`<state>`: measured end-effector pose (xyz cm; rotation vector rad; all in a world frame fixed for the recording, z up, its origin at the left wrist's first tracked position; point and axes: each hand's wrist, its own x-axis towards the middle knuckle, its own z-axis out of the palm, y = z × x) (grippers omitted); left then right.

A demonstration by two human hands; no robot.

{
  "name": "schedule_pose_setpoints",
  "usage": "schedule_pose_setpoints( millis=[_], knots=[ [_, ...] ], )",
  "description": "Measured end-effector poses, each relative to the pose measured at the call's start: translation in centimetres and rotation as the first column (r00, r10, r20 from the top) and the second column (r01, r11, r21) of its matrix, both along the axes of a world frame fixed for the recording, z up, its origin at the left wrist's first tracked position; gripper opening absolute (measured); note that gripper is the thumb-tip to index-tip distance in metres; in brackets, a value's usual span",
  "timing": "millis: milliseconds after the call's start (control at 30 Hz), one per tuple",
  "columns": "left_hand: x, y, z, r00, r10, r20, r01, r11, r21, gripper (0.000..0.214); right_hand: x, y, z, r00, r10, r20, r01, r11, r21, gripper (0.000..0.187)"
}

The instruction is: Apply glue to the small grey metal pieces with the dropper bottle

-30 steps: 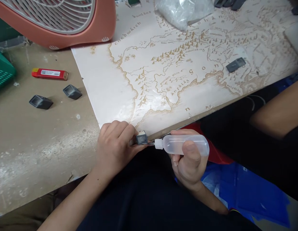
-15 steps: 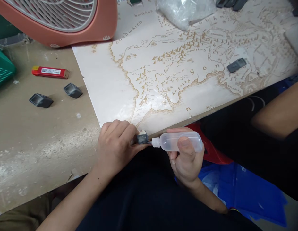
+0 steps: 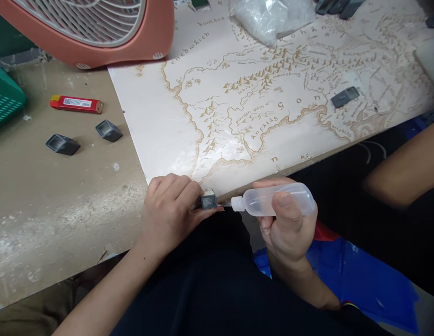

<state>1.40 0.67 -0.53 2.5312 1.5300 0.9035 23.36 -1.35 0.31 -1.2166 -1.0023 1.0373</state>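
Observation:
My left hand (image 3: 173, 205) is closed on a small dark grey block with a hollow end (image 3: 209, 200), holding it at the table's front edge. Its fingertips and thumb grip the block, partly hiding it. In my right hand (image 3: 288, 228) is a translucent squeeze bottle (image 3: 278, 200), lying nearly level, with a white cap and a thin nozzle pointing at the block. The nozzle tip is close to the block's lower right corner; whether they touch I cannot tell. Two similar dark grey blocks, one nearer (image 3: 62, 144) and one farther (image 3: 109, 130), lie on the bare tabletop at left.
A printed map sheet (image 3: 160, 126) covers much of the table (image 3: 80, 200). Around lie a red-and-yellow box cutter-like item (image 3: 76, 104), a pink fan (image 3: 132, 56), a green basket (image 3: 6, 95), a clear plastic bag (image 3: 273, 21) and another grey block (image 3: 345, 97). Another person's arm (image 3: 406, 163) is at right.
My right hand has drawn the bottle a little to the right and up, away from the block. My left hand keeps its hold on the block.

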Motion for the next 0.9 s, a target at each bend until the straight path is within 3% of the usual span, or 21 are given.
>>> schedule_pose_setpoints(
  millis=[233, 367, 567, 667, 800, 900],
  knots=[
    [0.1, 0.0, 0.0, 1.000, 0.003, 0.005, -0.003, 1.000, 0.019, 0.054, -0.2, -0.2, -0.5, 0.999, -0.014, 0.030, 0.017, 0.997, -0.080, 0.035],
    [-0.1, 0.1, -0.1, 1.000, -0.012, -0.014, 0.012, 0.999, 0.040, 0.052, 0.1, 0.1, 0.4, 0.996, -0.006, 0.092, 0.014, 0.997, -0.082, 0.037],
    [0.6, -0.1, 0.2, 0.999, 0.003, -0.035, -0.002, 1.000, 0.028, 0.044, -0.3, 0.2, 4.4, 0.896, -0.008, 0.444, -0.046, 0.993, 0.111, 0.017],
    [0.6, -0.3, 1.0, 0.999, 0.024, -0.032, -0.024, 1.000, -0.003, 0.038, -0.5, -0.3, 4.9, 0.861, 0.010, 0.509, -0.136, 0.968, 0.210, 0.016],
    [-3.5, 0.4, 2.2, 0.980, 0.197, -0.003, -0.197, 0.979, -0.045, 0.025, -0.1, -0.9, 3.5, 0.904, -0.078, 0.421, -0.050, 0.958, 0.283, 0.020],
    [-9.3, 1.6, 2.5, 0.874, 0.485, -0.046, -0.485, 0.875, 0.002, 0.033, 0.4, -0.7, 2.7, 0.927, -0.115, 0.358, 0.005, 0.956, 0.295, 0.024]
  ],
)
